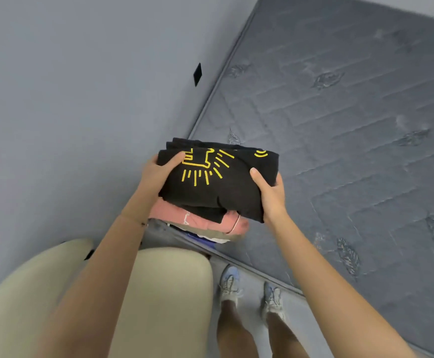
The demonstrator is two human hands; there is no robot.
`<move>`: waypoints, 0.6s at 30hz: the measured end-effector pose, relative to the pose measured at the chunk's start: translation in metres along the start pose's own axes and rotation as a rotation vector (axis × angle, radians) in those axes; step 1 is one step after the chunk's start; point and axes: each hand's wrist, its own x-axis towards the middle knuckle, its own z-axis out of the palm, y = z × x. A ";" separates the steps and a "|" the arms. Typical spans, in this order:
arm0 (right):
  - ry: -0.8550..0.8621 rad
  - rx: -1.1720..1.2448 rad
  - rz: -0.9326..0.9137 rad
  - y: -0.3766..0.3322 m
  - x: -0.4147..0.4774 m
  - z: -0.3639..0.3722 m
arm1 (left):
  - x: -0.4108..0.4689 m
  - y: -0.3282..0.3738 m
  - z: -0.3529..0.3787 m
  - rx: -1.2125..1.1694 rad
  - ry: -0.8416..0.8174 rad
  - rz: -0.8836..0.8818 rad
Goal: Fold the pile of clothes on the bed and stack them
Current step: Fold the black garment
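Note:
A folded black shirt (215, 184) with a yellow line print is held between both hands over the near corner of the grey mattress (339, 112). My left hand (156, 174) grips its left edge, thumb on top. My right hand (271, 192) grips its right edge, thumb on top. Under the shirt sits a stack of folded clothes: a pink garment (205, 220) on top, then an olive one (228, 236) and white and dark blue layers. I cannot tell whether the black shirt touches the stack.
A grey wall (68, 99) runs along the mattress's left side, with a small black patch (197, 74) on it. My feet in light sneakers (230, 282) stand on the floor by the mattress's near edge.

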 end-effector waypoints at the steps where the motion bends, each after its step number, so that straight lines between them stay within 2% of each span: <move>1: 0.005 -0.003 -0.008 0.005 0.002 0.009 | 0.006 0.001 -0.008 0.017 0.023 0.016; 5: 0.013 -0.030 -0.048 0.024 0.010 0.034 | 0.028 -0.004 -0.031 0.067 0.096 0.076; 8: 0.039 -0.011 -0.034 0.030 0.016 0.046 | 0.041 -0.005 -0.037 0.065 0.086 0.088; 11: 0.060 0.010 -0.017 0.020 0.027 0.058 | 0.051 0.012 -0.035 0.023 0.057 0.124; 18: 0.004 0.007 -0.115 -0.024 0.047 0.082 | 0.064 0.048 -0.034 -0.092 0.050 0.213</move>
